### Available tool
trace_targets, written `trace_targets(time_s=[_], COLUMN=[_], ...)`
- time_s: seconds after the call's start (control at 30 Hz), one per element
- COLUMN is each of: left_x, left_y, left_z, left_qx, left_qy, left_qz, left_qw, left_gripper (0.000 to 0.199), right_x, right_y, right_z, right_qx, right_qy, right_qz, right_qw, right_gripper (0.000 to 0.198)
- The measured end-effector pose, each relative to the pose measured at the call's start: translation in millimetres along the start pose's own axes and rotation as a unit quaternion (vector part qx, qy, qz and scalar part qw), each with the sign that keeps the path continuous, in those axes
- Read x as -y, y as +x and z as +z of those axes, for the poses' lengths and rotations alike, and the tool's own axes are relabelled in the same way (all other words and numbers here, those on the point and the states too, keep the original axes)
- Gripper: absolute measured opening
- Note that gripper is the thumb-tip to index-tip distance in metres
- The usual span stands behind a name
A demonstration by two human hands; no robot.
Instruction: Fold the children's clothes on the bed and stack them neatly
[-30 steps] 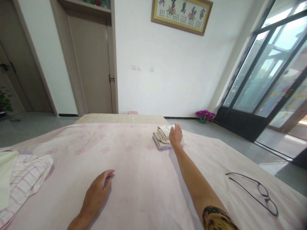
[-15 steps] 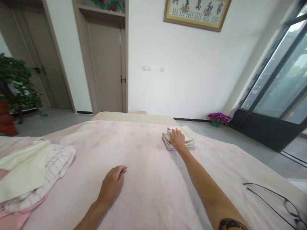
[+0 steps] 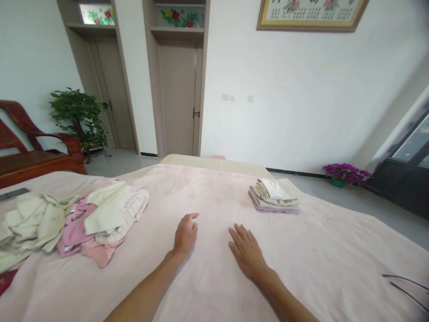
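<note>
My left hand [image 3: 185, 234] hovers low over the middle of the pale pink bedspread [image 3: 208, 277], thumb and fingers apart, holding nothing. To its right, my right hand [image 3: 246, 249] is spread flat just above or on the cloth, also with nothing in it. A neat stack of folded clothes [image 3: 275, 197], cream on top and lilac beneath, lies beyond the right hand and apart from it. On the left is a loose heap of clothes [image 3: 107, 212]: cream, pink with dark lettering, and white with a check pattern.
Glasses [image 3: 407, 281] lie at the right edge, partly cut off. A dark flat device [image 3: 13, 195] rests at the far left. Beyond stand a wooden bench [image 3: 43, 152], a leafy plant [image 3: 80, 118] and purple flowers [image 3: 346, 173] on the floor.
My right hand has left the folded stack and come back toward me, fingers spread. My left hand has opened somewhat. The view has turned left, showing more of the heap and the bench.
</note>
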State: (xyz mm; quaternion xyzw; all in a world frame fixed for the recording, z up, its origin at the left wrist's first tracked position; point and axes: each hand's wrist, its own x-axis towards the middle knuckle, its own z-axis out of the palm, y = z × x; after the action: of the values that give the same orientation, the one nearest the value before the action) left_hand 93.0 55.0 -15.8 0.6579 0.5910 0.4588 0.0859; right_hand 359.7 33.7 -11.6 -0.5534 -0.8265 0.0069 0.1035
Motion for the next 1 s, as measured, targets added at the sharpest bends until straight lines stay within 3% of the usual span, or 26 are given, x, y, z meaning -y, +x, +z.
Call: trace_targets(time_s=[0.07,0.17,0.3,0.4,0.53,0.83,1.0], left_x=[11,37,81,111,133,152,157], left_y=[6,21,39,42,39,52,58], left_z=[-18,-67,-143,-182,-207,-247,-256], left_qx=[-0.042,-0.113,-0.181,-0.155,-0.128,-0.092,-0.08], left_qy=[0.047,0.158,0.341,0.425,0.43,0.36,0.333], left_qz=[0.008,-0.002,-0.086,-0.169,-0.222,-0.256,-0.296], left_qw=[0.998,0.981,0.918,0.875,0.866,0.893,0.892], left_gripper=[0.037,0.036,0.043,0.058,0.057,0.049,0.048], right_x=[2,5,7,8,10,10,10], right_y=[2,4,4,4,5,5,5], right_z=[-5,-5,-1,0,-1,1,0], right_qx=[-0.008,-0.021,-0.034,-0.041,-0.051,-0.062,-0.061], right_qy=[0.001,-0.001,-0.005,-0.007,-0.011,-0.013,-0.005], right_qz=[0.008,0.012,0.016,0.013,0.016,0.016,0.021], right_qw=[1.0,1.0,0.999,0.999,0.998,0.998,0.998], right_gripper=[0.053,0.051,0.051,0.05,0.049,0.048,0.048])
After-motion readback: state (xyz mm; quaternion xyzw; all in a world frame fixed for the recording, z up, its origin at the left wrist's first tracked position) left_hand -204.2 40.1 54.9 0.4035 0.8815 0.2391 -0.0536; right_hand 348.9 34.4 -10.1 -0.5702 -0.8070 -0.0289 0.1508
